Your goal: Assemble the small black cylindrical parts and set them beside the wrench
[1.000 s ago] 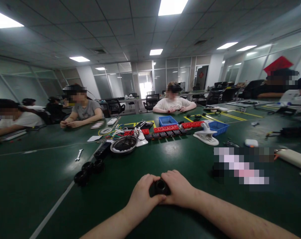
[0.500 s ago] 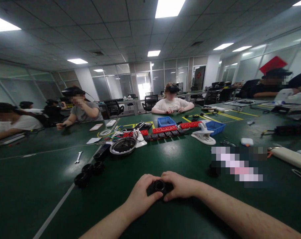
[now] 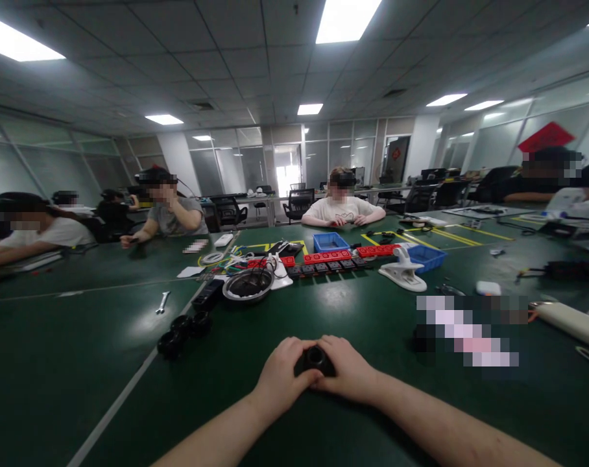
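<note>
Low in the middle of the view, a small black round part with a hole in its centre [image 3: 316,355] sits between my two hands, close to the tabletop. My left hand [image 3: 283,371] curls round its left side, thumb across the near edge. From the other side my right hand [image 3: 348,370] closes on it, and the fingertips of both hands meet around it. Fingers cover most of its outer edge. To the left on the green table [image 3: 246,350] lie several black ring-shaped parts [image 3: 181,332].
A wrench [image 3: 163,302] lies at left. Farther off are a metal-rimmed round dish [image 3: 247,285], red strips [image 3: 327,257], a blue bin [image 3: 330,242], another blue bin [image 3: 425,258] and a white clip stand [image 3: 404,271]. A cream block [image 3: 574,323] is at right. People sit around the table.
My right hand has drawn in closer to my left, covering more of the black part. The whole view has shifted slightly, with the table things appearing farther right.
</note>
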The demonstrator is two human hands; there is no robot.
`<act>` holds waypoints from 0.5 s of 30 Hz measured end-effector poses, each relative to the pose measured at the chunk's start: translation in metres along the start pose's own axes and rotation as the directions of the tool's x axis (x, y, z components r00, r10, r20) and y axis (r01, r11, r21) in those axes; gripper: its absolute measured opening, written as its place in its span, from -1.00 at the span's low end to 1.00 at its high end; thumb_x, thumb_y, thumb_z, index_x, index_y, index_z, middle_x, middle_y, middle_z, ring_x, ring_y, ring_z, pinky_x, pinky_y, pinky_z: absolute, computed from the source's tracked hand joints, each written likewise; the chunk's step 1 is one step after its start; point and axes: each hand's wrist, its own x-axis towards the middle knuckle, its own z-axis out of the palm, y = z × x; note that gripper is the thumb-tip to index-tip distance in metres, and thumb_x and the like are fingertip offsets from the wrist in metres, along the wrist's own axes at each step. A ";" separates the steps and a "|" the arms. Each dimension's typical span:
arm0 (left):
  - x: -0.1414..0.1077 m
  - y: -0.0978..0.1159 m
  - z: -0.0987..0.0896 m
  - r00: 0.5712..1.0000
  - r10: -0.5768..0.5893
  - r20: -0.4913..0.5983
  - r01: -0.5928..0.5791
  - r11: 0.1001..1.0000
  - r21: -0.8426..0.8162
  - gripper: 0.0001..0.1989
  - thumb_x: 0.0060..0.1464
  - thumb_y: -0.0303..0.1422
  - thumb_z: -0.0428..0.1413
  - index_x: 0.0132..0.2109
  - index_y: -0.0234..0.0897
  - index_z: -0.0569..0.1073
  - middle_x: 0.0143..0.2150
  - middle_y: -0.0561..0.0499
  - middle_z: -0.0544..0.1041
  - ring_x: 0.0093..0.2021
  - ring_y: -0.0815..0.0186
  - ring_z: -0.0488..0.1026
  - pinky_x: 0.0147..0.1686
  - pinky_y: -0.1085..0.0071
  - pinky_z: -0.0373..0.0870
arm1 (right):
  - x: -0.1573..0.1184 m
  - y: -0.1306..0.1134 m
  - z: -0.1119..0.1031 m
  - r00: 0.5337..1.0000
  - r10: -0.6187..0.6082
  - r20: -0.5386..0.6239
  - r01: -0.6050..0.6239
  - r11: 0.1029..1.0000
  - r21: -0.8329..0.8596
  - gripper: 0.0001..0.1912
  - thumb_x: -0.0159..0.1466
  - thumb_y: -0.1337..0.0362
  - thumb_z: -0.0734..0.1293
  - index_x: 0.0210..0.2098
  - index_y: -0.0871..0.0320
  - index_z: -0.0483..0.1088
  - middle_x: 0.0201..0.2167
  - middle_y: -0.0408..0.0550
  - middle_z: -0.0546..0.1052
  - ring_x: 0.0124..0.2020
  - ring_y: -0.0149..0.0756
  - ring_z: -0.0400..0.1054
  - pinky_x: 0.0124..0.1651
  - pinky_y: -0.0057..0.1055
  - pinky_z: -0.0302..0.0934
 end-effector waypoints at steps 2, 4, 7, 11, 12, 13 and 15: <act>0.000 -0.001 0.000 1.000 0.013 -0.015 -0.013 1.000 -0.013 -0.66 -0.05 -0.28 0.12 -0.07 -0.18 0.35 -0.18 -0.01 0.40 -0.14 0.23 0.30 -0.14 0.33 0.24 | 0.002 0.002 -0.003 0.999 -0.002 0.038 0.000 0.998 0.068 -0.56 -0.05 0.13 0.37 -0.21 0.17 0.31 -0.30 -0.06 0.38 -0.25 -0.22 0.23 -0.20 -0.34 0.09; -0.001 -0.003 0.001 0.999 0.019 -0.031 -0.019 1.000 -0.025 -0.66 -0.05 -0.29 0.12 -0.07 -0.18 0.35 -0.17 -0.01 0.39 -0.13 0.23 0.30 -0.13 0.33 0.24 | 0.003 0.003 -0.008 0.997 -0.006 0.083 -0.004 0.993 0.115 -0.57 -0.09 0.21 0.40 -0.22 0.18 0.33 -0.29 -0.08 0.38 -0.24 -0.22 0.23 -0.18 -0.34 0.10; -0.002 -0.005 0.003 0.998 0.021 -0.056 -0.024 0.998 -0.051 -0.66 -0.06 -0.29 0.13 -0.09 -0.20 0.36 -0.19 -0.01 0.39 -0.14 0.25 0.31 -0.14 0.35 0.25 | 0.004 0.002 -0.017 0.987 0.009 0.160 -0.039 0.981 0.188 -0.58 -0.11 0.30 0.41 -0.23 0.20 0.33 -0.26 -0.08 0.37 -0.22 -0.23 0.24 -0.15 -0.34 0.12; -0.004 -0.005 0.004 0.997 0.016 -0.077 -0.021 0.997 -0.073 -0.67 -0.08 -0.31 0.14 -0.10 -0.22 0.37 -0.21 -0.01 0.40 -0.17 0.26 0.33 -0.18 0.36 0.26 | 0.004 0.003 -0.020 0.969 0.001 0.247 -0.084 0.941 0.328 -0.62 -0.06 0.36 0.36 -0.22 0.22 0.32 -0.29 -0.11 0.38 -0.26 -0.29 0.27 -0.21 -0.40 0.15; -0.005 -0.004 0.004 0.997 0.011 -0.082 -0.017 0.997 -0.073 -0.67 -0.08 -0.32 0.14 -0.10 -0.23 0.38 -0.22 -0.01 0.40 -0.18 0.26 0.33 -0.18 0.36 0.27 | 0.004 0.004 -0.019 0.966 0.002 0.259 -0.097 0.931 0.353 -0.64 -0.05 0.37 0.36 -0.23 0.22 0.32 -0.32 -0.13 0.39 -0.29 -0.31 0.28 -0.24 -0.41 0.16; -0.005 -0.004 0.006 0.996 0.006 -0.089 -0.013 0.997 -0.072 -0.67 -0.09 -0.33 0.15 -0.11 -0.23 0.38 -0.22 0.00 0.40 -0.19 0.27 0.33 -0.19 0.37 0.27 | 0.005 0.004 -0.017 0.965 0.012 0.262 -0.110 0.925 0.365 -0.66 -0.05 0.37 0.35 -0.24 0.22 0.32 -0.35 -0.14 0.40 -0.32 -0.32 0.29 -0.27 -0.43 0.16; -0.005 -0.003 0.009 0.994 -0.009 -0.113 0.001 0.997 -0.071 -0.69 -0.10 -0.35 0.16 -0.13 -0.24 0.39 -0.24 0.01 0.40 -0.21 0.28 0.33 -0.20 0.38 0.27 | 0.006 0.002 -0.010 0.973 0.071 0.218 -0.142 0.933 0.330 -0.65 -0.07 0.33 0.38 -0.27 0.22 0.33 -0.37 -0.14 0.42 -0.33 -0.30 0.30 -0.30 -0.43 0.15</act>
